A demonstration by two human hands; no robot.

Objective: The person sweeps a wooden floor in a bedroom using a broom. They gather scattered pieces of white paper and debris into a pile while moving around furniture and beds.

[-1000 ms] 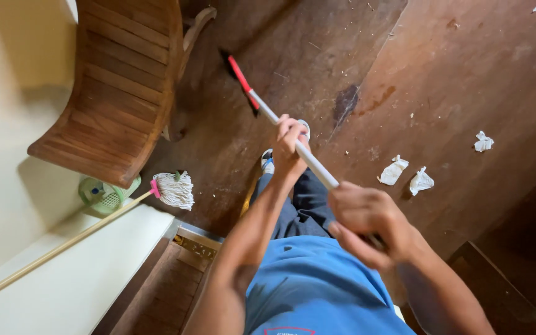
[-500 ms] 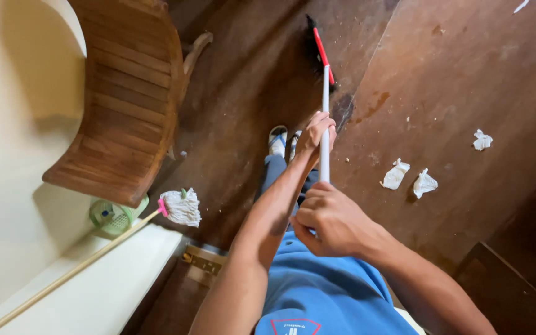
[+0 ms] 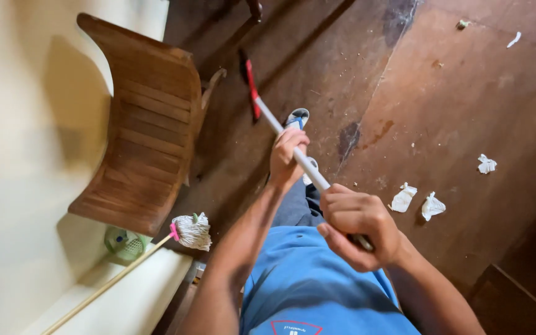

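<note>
Fingers of both hands are wrapped tight around the broom handle (image 3: 293, 149): from the head camera I see my left hand (image 3: 286, 155) clamped lower down the pale shaft and my right hand (image 3: 358, 229) closed over its upper end, close to my blue shirt (image 3: 305, 285). The handle slants away from me toward its red lower section, which meets the dark wooden floor (image 3: 466, 105) just beside the wooden chair (image 3: 144, 130). I judge the shaft stiff and light, smooth enough to slip, so two spaced grips like these suit it best. Crumpled paper scraps (image 3: 417, 201) lie on the boards to my right, well apart from the broom's end. A string mop (image 3: 190, 231) leans near a green bucket (image 3: 122, 243) by the pale wall.
</note>
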